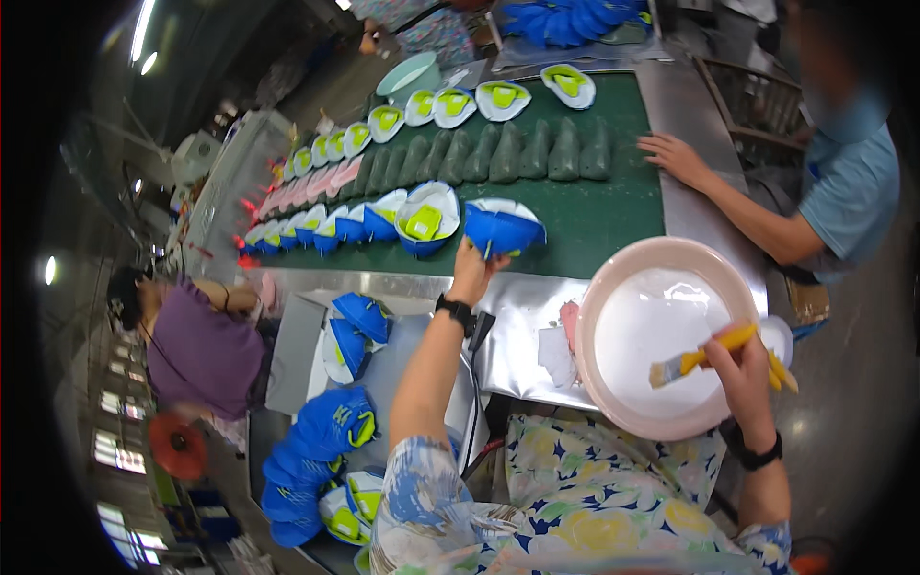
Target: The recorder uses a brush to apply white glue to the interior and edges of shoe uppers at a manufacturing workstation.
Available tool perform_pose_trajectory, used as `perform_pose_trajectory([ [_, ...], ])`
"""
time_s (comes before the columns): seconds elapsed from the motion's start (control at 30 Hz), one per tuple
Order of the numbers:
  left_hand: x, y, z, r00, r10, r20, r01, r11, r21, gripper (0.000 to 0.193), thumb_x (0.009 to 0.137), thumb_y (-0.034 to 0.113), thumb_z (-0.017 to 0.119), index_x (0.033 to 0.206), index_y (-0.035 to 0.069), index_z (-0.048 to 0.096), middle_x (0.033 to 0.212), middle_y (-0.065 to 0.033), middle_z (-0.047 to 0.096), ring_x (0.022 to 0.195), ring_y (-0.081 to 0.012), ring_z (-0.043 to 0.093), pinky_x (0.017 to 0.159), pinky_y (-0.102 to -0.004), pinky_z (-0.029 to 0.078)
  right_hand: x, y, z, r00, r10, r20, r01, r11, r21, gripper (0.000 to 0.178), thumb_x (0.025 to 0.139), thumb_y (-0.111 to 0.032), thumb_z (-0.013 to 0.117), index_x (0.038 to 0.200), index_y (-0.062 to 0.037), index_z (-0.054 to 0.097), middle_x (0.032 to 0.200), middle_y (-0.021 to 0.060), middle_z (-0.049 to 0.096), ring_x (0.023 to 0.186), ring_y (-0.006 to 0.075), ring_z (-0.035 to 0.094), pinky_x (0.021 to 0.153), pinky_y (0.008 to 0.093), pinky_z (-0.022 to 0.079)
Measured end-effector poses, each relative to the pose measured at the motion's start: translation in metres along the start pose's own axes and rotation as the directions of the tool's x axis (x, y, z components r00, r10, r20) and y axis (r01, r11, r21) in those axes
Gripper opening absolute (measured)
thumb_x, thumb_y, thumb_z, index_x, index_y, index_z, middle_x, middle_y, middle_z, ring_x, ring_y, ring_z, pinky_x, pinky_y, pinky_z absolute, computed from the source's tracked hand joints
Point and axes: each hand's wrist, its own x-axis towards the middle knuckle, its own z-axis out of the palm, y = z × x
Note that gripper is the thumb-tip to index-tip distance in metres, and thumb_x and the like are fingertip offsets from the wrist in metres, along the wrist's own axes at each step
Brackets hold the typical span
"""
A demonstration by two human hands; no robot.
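My left hand [470, 275] is closed on a blue shoe upper [503, 230] with a white edge, holding it up at the near side of a green conveyor belt [575, 247]. In my right hand [746, 379] is a paintbrush [692, 362] with a yellow handle and pale bristles. The brush is above a wide pink basin [591, 369] of white liquid [637, 321]. Another yellow handle [781, 372] shows beside my right hand, partly hidden. Left of the held upper, a row of similar uppers with lime-green linings [425, 222] runs along the belt.
Dark green shoe lasts [517, 153] line the belt's middle, with more uppers [501, 99] behind them. Blue uppers [331, 422] pile up at my left. A person in light blue [848, 182] rests a hand at the belt's right end; a person in purple [206, 345] is at far left.
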Motion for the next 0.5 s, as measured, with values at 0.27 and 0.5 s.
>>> perform_pose_trajectory([
  [0.27, 0.081, 0.022, -0.089, 0.647, 0.674, -0.357, 0.080, 0.405, 0.911, 0.074, 0.072, 0.011, 0.069, 0.141, 0.000, 0.044, 0.119, -0.0295, 0.059, 0.115, -0.0420, 0.057, 0.097, -0.0491, 0.046, -0.001, -0.003, -0.015, 1.000, -0.023, 0.014, 0.024, 0.991, -0.132, 0.014, 0.095, -0.009, 0.063, 0.102, -0.0005, 0.055, 0.090, 0.0071, 0.061, 0.081, 0.0123, 0.062, 0.071, 0.0249, 0.055],
  [0.5, -0.115, 0.066, -0.234, 0.614, 0.631, -0.474, 0.379, 0.291, 0.879, 0.043, 0.075, 0.038, 0.074, 0.109, 0.014, 0.068, 0.154, -0.0240, 0.030, 0.124, -0.0485, 0.051, 0.105, -0.0457, 0.043, -0.011, -0.015, 0.002, 0.992, 0.036, 0.121, -0.026, 0.996, -0.087, 0.013, 0.095, -0.008, 0.063, 0.101, -0.0004, 0.055, 0.090, 0.0072, 0.061, 0.080, 0.0127, 0.061, 0.073, 0.0257, 0.054],
])
